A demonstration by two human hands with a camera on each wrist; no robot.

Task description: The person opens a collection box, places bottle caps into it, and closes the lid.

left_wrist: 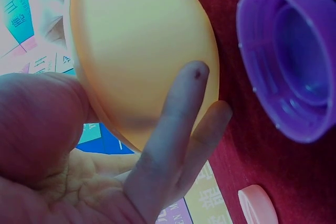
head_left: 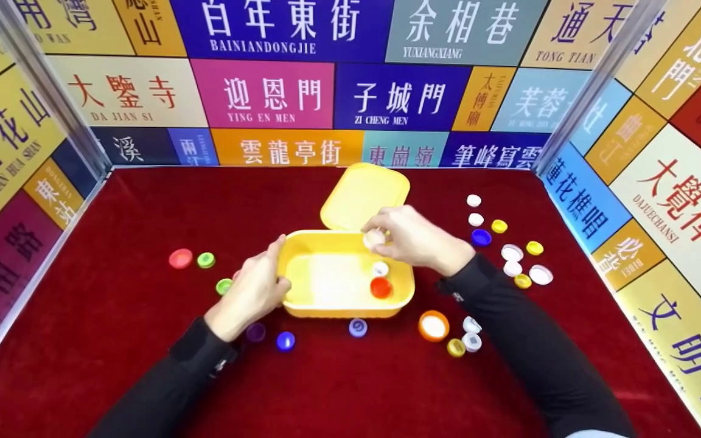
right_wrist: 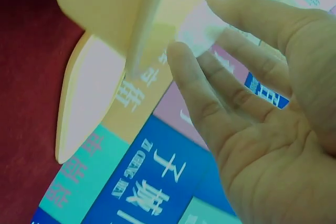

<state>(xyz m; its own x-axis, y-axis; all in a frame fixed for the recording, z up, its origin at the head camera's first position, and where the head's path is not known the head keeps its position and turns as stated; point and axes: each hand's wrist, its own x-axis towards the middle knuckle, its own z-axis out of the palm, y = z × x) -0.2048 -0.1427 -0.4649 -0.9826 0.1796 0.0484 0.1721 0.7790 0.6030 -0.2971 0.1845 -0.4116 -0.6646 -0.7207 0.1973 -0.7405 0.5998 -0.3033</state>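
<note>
Our right hand (head_left: 414,234) pinches a white bottle cap (head_left: 373,239) by the far rim of the yellow tub (head_left: 320,283); 1 red cap (head_left: 381,288) and 1 other white cap (head_left: 380,268) lie inside. Our left hand (head_left: 256,283) grips its left end.

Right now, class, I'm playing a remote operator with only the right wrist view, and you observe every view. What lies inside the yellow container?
Observer: A red cap and a white cap lie towards the right end of the yellow container.
Operator: What is the left hand doing?
Observer: The left hand holds the container at its left end.
Operator: Which cap shows largest in the left wrist view?
Observer: A purple cap, lying on the red cloth beside the container.
</note>
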